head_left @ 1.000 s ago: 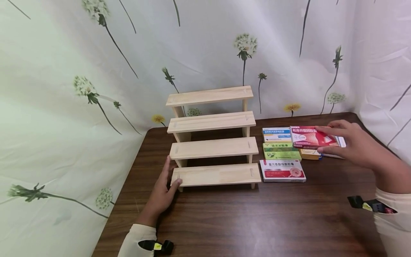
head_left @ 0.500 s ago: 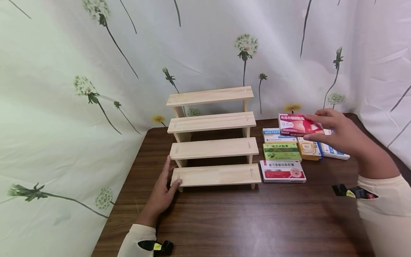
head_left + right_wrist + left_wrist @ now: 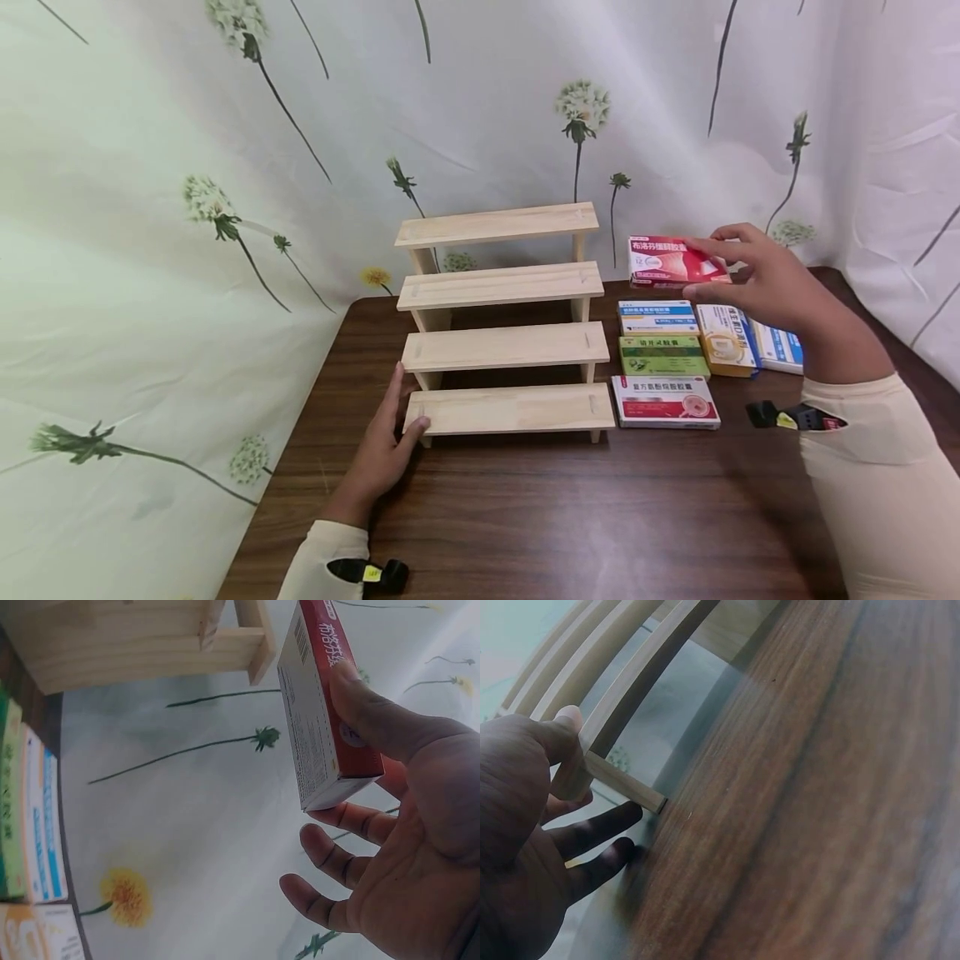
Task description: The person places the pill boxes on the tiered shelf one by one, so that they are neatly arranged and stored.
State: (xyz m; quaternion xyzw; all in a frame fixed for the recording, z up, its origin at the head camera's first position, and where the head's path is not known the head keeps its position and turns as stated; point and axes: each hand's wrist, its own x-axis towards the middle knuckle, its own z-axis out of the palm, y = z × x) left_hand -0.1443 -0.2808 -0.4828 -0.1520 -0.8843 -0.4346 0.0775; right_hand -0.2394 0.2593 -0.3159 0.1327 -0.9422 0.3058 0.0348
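Note:
My right hand (image 3: 768,279) pinches a red and white medicine box (image 3: 663,262) by its right end, held up in the air behind the other boxes. In the right wrist view the thumb lies on the red face of the box and the index finger is at its underside; the other fingers are spread away from it. A four-step wooden display stand (image 3: 510,410) rises left of the boxes. At its lower left end, my left hand (image 3: 381,458) grips the bottom step, thumb (image 3: 566,727) on top and index finger beneath, the remaining fingers loose near the table.
Right of the stand lie several medicine boxes: a blue and white box (image 3: 656,318), a green box (image 3: 663,357), a white and red box (image 3: 666,402), a yellow one (image 3: 727,340) and another blue-white box (image 3: 778,346). A flowered curtain (image 3: 480,108) backs the brown table (image 3: 540,517).
My right hand has carried the red medicine box up and to the left, off the other boxes, uncovering the yellow and blue-white ones. The left hand stays on the stand.

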